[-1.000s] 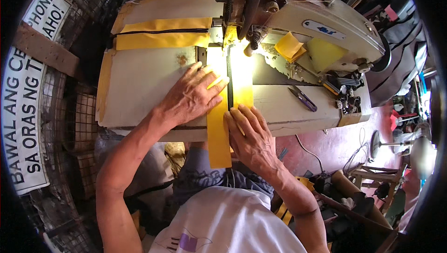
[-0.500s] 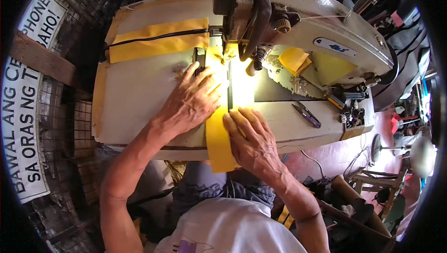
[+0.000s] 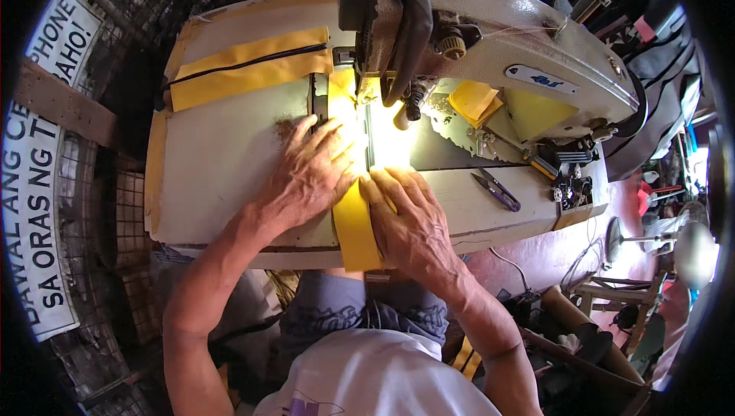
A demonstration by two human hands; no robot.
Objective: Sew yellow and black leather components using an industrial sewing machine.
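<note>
A long yellow strip of material [image 3: 354,221] with a dark zipper [image 3: 367,140] along it runs under the needle area of a sewing machine [image 3: 490,40]. Its near end hangs past the table's front edge. My left hand [image 3: 306,167] lies open along the strip's left side, fingers spread and fingertips in the lamp glare. Resting on top of the strip, my right hand [image 3: 411,221] is open, with yellow showing between thumb and fingers; it covers the zipper's near part. Glare blurs the material close to the needle.
Another yellow piece with a black zipper [image 3: 249,67] lies at the table's far left. Thread snips [image 3: 498,190] lie right of my right hand. Folded yellow pieces [image 3: 475,102] sit under the machine arm, near a screwdriver [image 3: 542,165] and small metal parts [image 3: 573,190].
The yellow strip has slid a little away from me toward the needle, so less hangs over the edge. My right hand has moved forward slightly with it. The view has shifted slightly.
</note>
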